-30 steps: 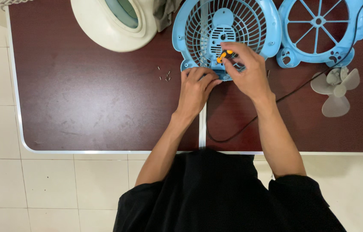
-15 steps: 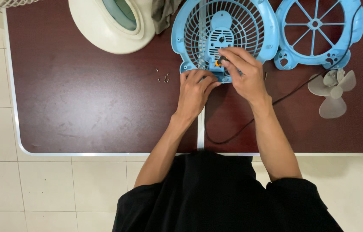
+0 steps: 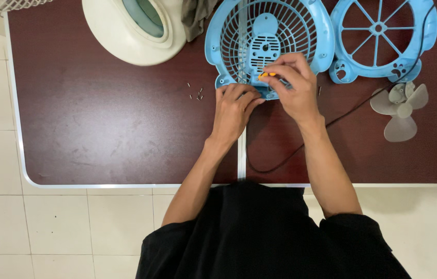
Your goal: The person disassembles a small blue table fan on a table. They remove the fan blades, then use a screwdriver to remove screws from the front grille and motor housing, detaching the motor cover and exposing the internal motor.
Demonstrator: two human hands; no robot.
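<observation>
A light blue fan housing with a round grille lies flat at the far middle of the dark red table. My left hand presses down on its near edge, fingers curled over the rim. My right hand grips a small screwdriver with an orange and black handle, held against the lower part of the housing just below its centre plate. The tool's tip is hidden by my fingers.
A second light blue fan frame with spokes lies to the right, a grey fan blade below it. Several small screws sit left of my left hand. A cream round fan part is at the far left. A black cord crosses the table.
My right hand has shifted slightly down and left with the screwdriver, turning on the housing. The left hand stays pressed on the rim.
</observation>
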